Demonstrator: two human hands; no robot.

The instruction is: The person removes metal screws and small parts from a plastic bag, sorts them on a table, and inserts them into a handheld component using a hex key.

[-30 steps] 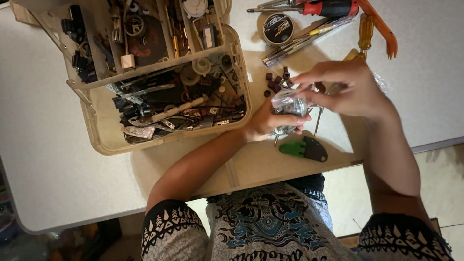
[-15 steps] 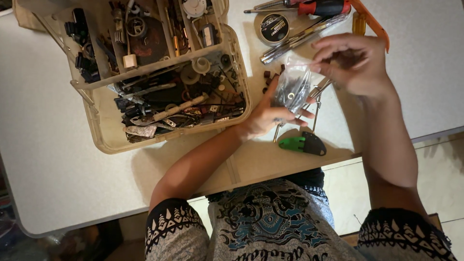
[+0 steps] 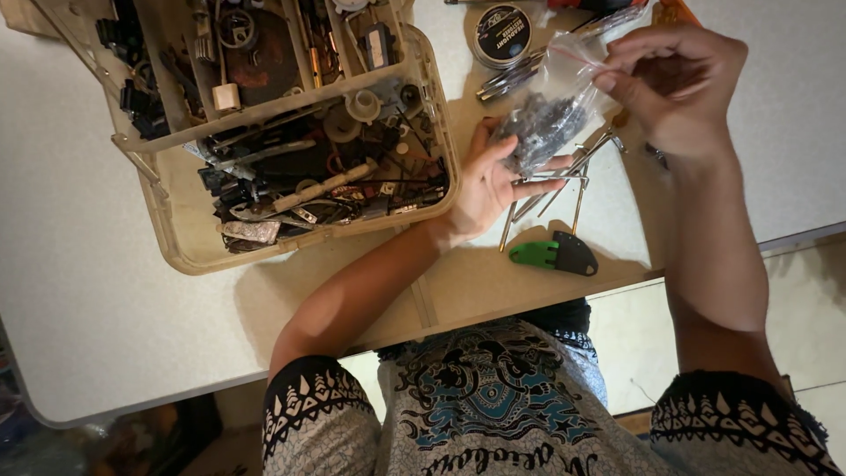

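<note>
Hands lifting a clear plastic bag (image 3: pixel 553 113) of small dark hardware, now higher than a second ago; right hand (image 3: pixel 679 88) pinches its top at two o'clock; left hand (image 3: pixel 493 181) cups its bottom, fingers open; toolbox (image 3: pixel 432 115) at ten o'clock.

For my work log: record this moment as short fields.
left hand: palm up, cupping the underside of the clear plastic bag of small dark metal parts
right hand: pinching the bag's top edge
beside the hands: beige plastic organiser box of mixed hardware
below the bag: loose metal rods; green and black flat tool
surface: white table
</note>
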